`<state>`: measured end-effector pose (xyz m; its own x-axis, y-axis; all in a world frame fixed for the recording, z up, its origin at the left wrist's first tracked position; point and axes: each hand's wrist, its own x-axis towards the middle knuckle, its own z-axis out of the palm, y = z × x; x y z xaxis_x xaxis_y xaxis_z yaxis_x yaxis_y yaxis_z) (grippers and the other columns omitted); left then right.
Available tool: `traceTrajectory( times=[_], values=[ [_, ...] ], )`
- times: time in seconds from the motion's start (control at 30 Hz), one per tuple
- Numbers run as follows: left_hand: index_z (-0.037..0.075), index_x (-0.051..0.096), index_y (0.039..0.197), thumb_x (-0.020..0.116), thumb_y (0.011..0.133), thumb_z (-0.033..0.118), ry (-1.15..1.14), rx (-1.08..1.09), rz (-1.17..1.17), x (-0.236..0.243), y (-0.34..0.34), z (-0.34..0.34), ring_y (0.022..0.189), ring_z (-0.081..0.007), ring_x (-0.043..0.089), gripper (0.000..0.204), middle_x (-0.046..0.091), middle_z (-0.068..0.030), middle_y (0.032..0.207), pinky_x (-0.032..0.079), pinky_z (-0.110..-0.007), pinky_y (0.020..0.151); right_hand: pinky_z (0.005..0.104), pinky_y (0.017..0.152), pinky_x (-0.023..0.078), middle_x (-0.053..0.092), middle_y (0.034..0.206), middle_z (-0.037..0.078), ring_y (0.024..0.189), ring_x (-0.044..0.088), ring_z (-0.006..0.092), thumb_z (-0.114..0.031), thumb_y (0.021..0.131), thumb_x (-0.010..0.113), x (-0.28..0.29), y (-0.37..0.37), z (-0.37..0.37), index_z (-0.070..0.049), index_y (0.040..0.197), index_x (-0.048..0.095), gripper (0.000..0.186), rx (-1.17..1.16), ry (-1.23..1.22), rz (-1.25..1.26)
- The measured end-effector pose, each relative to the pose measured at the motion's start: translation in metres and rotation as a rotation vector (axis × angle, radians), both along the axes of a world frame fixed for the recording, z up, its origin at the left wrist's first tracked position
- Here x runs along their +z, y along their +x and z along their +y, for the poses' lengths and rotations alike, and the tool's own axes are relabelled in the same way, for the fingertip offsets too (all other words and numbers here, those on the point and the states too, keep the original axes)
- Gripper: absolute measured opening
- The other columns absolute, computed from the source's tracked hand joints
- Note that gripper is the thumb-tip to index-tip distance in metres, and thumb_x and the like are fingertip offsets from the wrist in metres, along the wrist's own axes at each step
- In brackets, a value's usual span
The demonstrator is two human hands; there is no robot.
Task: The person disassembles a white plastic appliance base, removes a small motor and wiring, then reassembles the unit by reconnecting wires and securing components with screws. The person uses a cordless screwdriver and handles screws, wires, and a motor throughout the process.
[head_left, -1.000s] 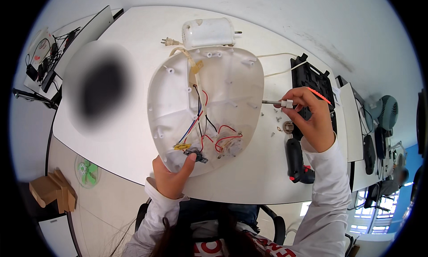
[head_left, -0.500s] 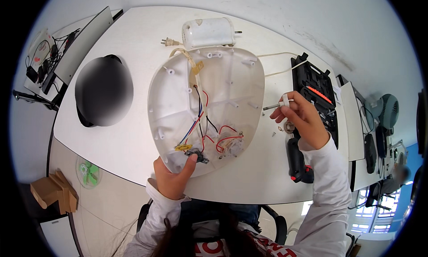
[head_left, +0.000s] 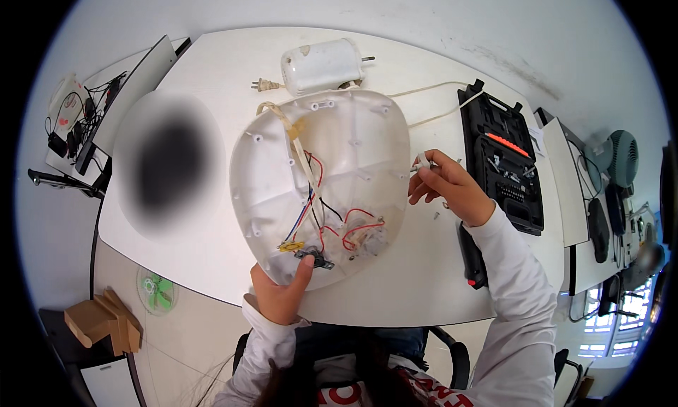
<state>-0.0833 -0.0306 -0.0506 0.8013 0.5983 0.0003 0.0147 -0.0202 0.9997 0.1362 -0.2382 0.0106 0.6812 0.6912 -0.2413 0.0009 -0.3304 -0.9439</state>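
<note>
A white plastic housing [head_left: 353, 149], its ribbed hollow side up, is tilted over the table. My left hand [head_left: 279, 294] grips its near edge, with the thumb pressed on a dark switch-like part [head_left: 318, 259] inside. Beside that lie a yellow disc [head_left: 290, 246] and a clear part [head_left: 366, 239] with red wires. Blue, black and red wires run up to a pale cord [head_left: 308, 168]. At the housing's right edge my right hand [head_left: 455, 188] pinches a small white piece [head_left: 424, 161] with a metal shaft, whose tip reaches the rim.
Behind the housing lie a white motor-like cylinder [head_left: 323, 66] and a plug [head_left: 265, 85]. On the right are an open black tool case [head_left: 505, 156], a power screwdriver [head_left: 472, 258] and loose screws. A dark blurred shape [head_left: 169, 163] covers the table's left. Green fan blades [head_left: 158, 294] stand on the floor.
My right hand has moved left with the white piece, bringing it to the housing's edge. The left hand keeps its grip on the housing. The whole view has shifted slightly.
</note>
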Motion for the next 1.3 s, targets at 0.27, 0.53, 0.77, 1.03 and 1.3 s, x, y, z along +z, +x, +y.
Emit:
traceTrajectory(
  times=[0.27, 0.53, 0.77, 1.03, 1.3],
  values=[
    [-0.003, 0.054, 0.106, 0.074, 0.078, 0.014, -0.001, 0.047, 0.033, -0.004, -0.004, -0.001, 0.081, -0.0148, 0.056, 0.038, 0.062, -0.0078, 0.094, 0.046, -0.027, 0.074, 0.0236, 0.069, 0.044, 0.065, 0.094, 0.006, 0.079, 0.063, 0.0114, -0.021, 0.1, 0.039, -0.005, -0.001, 0.0, -0.005, 0.118, 0.045, 0.026, 0.025, 0.075, -0.015],
    [-0.001, 0.05, 0.115, 0.074, 0.078, 0.015, 0.023, 0.088, 0.073, -0.009, -0.006, -0.002, 0.091, -0.0179, 0.054, 0.048, 0.058, -0.0084, 0.103, 0.043, -0.03, 0.082, 0.0242, 0.069, 0.045, 0.065, 0.094, 0.005, 0.077, 0.061, 0.0105, -0.016, 0.1, 0.037, -0.014, -0.01, -0.005, -0.006, 0.127, 0.043, 0.03, -0.07, 0.106, -0.133],
    [-0.003, 0.045, 0.12, 0.071, 0.08, 0.019, 0.032, 0.18, 0.092, -0.017, -0.008, -0.006, 0.099, -0.0207, 0.053, 0.053, 0.055, -0.0124, 0.113, 0.041, -0.033, 0.089, 0.0252, 0.061, 0.046, 0.062, 0.081, 0.006, 0.069, 0.057, 0.0119, -0.007, 0.096, 0.044, -0.024, 0.017, -0.027, -0.003, 0.129, 0.048, 0.033, -0.221, 0.133, -0.26],
    [-0.003, 0.044, 0.119, 0.074, 0.079, 0.019, 0.014, 0.195, 0.075, -0.026, -0.008, -0.003, 0.096, -0.0203, 0.054, 0.055, 0.056, -0.0129, 0.109, 0.042, -0.032, 0.087, 0.0213, 0.066, 0.046, 0.064, 0.104, 0.006, 0.075, 0.06, 0.0098, -0.008, 0.094, 0.048, 0.023, 0.039, -0.089, -0.008, 0.131, 0.049, 0.038, -0.496, 0.215, -0.511],
    [-0.003, 0.044, 0.119, 0.076, 0.077, 0.021, 0.014, 0.206, 0.115, -0.024, -0.013, 0.001, 0.095, -0.0202, 0.054, 0.058, 0.057, -0.0128, 0.108, 0.042, -0.032, 0.088, 0.0219, 0.065, 0.045, 0.069, 0.09, 0.008, 0.067, 0.058, 0.0081, -0.005, 0.091, 0.053, 0.037, 0.042, -0.093, -0.002, 0.101, 0.047, 0.012, -0.502, 0.109, -0.576]
  ],
)
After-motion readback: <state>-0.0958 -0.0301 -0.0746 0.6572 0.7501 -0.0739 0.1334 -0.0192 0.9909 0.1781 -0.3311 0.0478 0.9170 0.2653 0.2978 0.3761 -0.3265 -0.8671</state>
